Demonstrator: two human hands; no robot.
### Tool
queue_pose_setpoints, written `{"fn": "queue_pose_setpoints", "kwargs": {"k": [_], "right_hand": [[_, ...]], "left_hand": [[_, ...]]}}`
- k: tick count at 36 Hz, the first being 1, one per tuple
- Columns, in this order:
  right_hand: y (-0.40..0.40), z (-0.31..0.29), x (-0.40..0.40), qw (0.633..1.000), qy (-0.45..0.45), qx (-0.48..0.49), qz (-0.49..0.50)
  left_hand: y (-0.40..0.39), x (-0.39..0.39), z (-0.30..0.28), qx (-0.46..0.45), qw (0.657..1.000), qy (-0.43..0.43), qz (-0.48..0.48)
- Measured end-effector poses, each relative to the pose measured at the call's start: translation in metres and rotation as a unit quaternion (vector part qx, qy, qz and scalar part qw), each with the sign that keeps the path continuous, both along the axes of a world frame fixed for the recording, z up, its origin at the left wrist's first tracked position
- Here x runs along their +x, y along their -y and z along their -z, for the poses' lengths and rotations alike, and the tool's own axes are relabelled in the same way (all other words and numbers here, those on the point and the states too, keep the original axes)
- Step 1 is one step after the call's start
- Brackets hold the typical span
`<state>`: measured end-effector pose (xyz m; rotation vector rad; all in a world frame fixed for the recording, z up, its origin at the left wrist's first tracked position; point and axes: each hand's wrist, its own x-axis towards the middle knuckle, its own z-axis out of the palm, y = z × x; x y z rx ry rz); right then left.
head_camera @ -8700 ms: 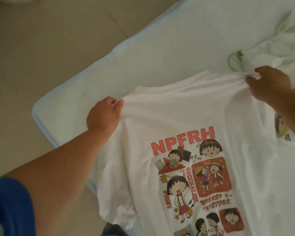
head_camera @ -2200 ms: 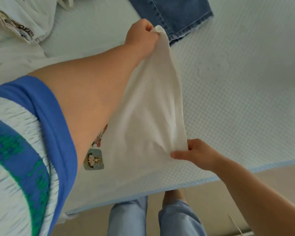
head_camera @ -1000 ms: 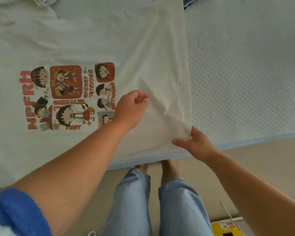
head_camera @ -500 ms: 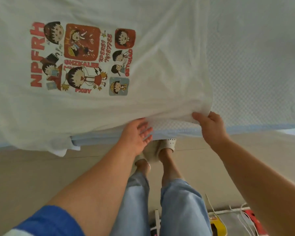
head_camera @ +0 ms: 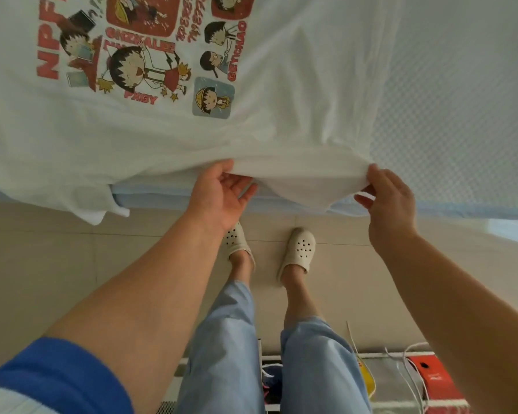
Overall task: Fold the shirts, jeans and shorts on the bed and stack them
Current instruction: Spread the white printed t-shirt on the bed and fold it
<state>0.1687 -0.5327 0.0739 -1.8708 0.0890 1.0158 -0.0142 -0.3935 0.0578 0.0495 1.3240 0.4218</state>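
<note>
A white T-shirt (head_camera: 281, 121) with a red cartoon print lies spread on the bed, print up, and its near edge hangs over the bed's side. My right hand (head_camera: 389, 201) pinches that near edge at the shirt's right corner, thumb on top and fingers underneath, lifting it a little. My left hand (head_camera: 222, 198) is palm up just under the same edge, a short way to the left. Its fingers are relaxed and its thumb touches the fabric. A sleeve (head_camera: 96, 204) droops off the bed at the left.
The bed (head_camera: 461, 115) has a pale blue textured cover, and its near edge runs across the view. Below are the beige tiled floor, my legs and my white clogs (head_camera: 296, 252). A low rack (head_camera: 401, 383) with a red box and cables stands behind my feet.
My left hand has come up from below the bed edge to the shirt's near edge. My right hand keeps its hold on the corner and has raised it slightly.
</note>
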Motion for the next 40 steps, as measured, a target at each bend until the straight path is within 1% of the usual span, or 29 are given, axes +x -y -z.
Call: {"fn": "queue_pose_setpoints", "kwargs": {"k": [2,3,5,7,8,9,11,13,15,16,18,19,21,22,24,26,28,29,31,33,35,36,37,40], "right_hand": [[0.003,0.002,0.001,0.999,-0.010,0.022,-0.025],[0.003,0.002,0.001,0.998,-0.034,0.036,-0.046],[0.004,0.005,-0.003,0.988,-0.081,0.050,-0.123],[0.008,0.014,-0.010,0.967,-0.064,0.007,-0.245],[0.010,0.019,-0.014,0.954,-0.041,-0.035,-0.294],[0.009,0.023,-0.019,0.940,-0.019,-0.075,-0.332],[0.004,0.027,-0.026,0.921,0.022,-0.131,-0.366],[-0.001,0.030,-0.030,0.915,0.070,-0.153,-0.367],[-0.005,0.027,-0.030,0.927,0.103,-0.139,-0.334],[-0.005,0.023,-0.028,0.943,0.095,-0.113,-0.299],[-0.005,0.008,-0.024,0.977,0.028,-0.024,-0.208],[-0.002,0.000,-0.021,0.985,-0.001,0.020,-0.169],[0.004,-0.011,-0.013,0.988,-0.037,0.083,-0.126],[0.009,-0.012,-0.010,0.986,-0.045,0.100,-0.123],[0.017,-0.011,-0.007,0.986,-0.037,0.077,-0.146],[0.026,-0.003,-0.008,0.982,0.002,0.001,-0.191],[0.031,0.009,-0.010,0.972,0.020,-0.067,-0.224],[0.031,0.014,-0.011,0.966,0.018,-0.086,-0.242],[0.028,0.022,-0.013,0.955,0.009,-0.095,-0.280],[0.025,0.030,-0.016,0.933,0.026,-0.116,-0.340],[0.023,0.038,-0.022,0.896,0.071,-0.169,-0.403],[0.023,0.041,-0.027,0.882,0.093,-0.193,-0.419],[0.022,0.043,-0.031,0.878,0.107,-0.210,-0.417],[0.022,0.051,-0.040,0.902,0.121,-0.231,-0.345]], "left_hand": [[0.008,0.001,0.000,-0.009,1.000,0.003,0.005],[0.013,0.001,0.001,-0.016,1.000,0.000,0.011],[0.022,0.000,0.003,-0.027,1.000,-0.001,0.015],[0.027,-0.001,0.003,-0.027,1.000,0.011,0.004],[0.027,0.000,0.003,-0.027,0.999,0.018,-0.004],[0.027,0.001,0.003,-0.027,0.999,0.023,-0.003],[0.024,0.005,0.001,-0.018,0.999,0.019,0.037],[0.022,0.010,-0.001,0.004,0.996,-0.004,0.094],[0.023,0.011,-0.003,0.032,0.990,-0.024,0.136],[0.025,0.010,-0.005,0.040,0.988,-0.030,0.146],[0.030,0.006,-0.009,0.042,0.987,-0.039,0.153],[0.034,0.003,-0.011,0.040,0.986,-0.043,0.158],[0.041,-0.003,-0.013,0.034,0.983,-0.053,0.175],[0.043,-0.007,-0.013,0.032,0.980,-0.063,0.187],[0.041,-0.016,-0.012,0.030,0.975,-0.101,0.197],[0.030,-0.029,-0.007,0.017,0.976,-0.155,0.154],[0.013,-0.048,-0.001,0.012,0.976,-0.196,0.095],[0.004,-0.059,0.002,0.018,0.976,-0.207,0.072],[-0.013,-0.080,0.005,0.035,0.974,-0.219,0.037],[-0.029,-0.098,0.007,0.052,0.973,-0.225,0.010],[-0.042,-0.113,0.008,0.058,0.974,-0.219,-0.013],[-0.047,-0.118,0.010,0.053,0.976,-0.211,-0.031],[-0.051,-0.122,0.011,0.046,0.977,-0.200,-0.057],[-0.059,-0.130,0.018,0.034,0.974,-0.159,-0.158]]}}
